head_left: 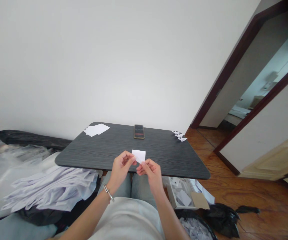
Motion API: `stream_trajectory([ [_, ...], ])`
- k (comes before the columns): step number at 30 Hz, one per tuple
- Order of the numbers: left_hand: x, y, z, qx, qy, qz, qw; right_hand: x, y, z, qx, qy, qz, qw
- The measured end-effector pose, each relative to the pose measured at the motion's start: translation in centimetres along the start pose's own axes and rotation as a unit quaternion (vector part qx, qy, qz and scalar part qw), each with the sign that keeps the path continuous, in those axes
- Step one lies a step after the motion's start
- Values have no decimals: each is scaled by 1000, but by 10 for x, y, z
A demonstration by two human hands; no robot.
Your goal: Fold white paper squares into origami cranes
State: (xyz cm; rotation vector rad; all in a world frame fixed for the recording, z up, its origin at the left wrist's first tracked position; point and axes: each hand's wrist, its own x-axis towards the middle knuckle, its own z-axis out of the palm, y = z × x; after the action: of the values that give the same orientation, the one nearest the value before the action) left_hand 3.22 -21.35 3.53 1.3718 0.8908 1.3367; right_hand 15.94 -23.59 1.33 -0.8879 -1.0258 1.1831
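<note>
A small piece of white paper is held up over the near edge of the dark table, its lower part looking folded in toward a point. My left hand pinches its lower left side between thumb and fingers. On the lower right, my right hand grips it the same way. The fingertips hide parts of the bottom edge. Flat white sheets lie at the table's far left corner. Several small folded paper pieces stand in a row at the far right.
The dark wood-grain table stands against a white wall. A phone rests near its back edge. Beside me on the left is a heap of white cloth or paper. An open box and a black bag of paper scraps sit on the right.
</note>
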Motion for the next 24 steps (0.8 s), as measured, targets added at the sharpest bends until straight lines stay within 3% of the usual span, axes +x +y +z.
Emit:
stream_trajectory([
  [24,-4,2,4,26,18,-5,999,-2,-1,4,-24,7,-9,1000],
])
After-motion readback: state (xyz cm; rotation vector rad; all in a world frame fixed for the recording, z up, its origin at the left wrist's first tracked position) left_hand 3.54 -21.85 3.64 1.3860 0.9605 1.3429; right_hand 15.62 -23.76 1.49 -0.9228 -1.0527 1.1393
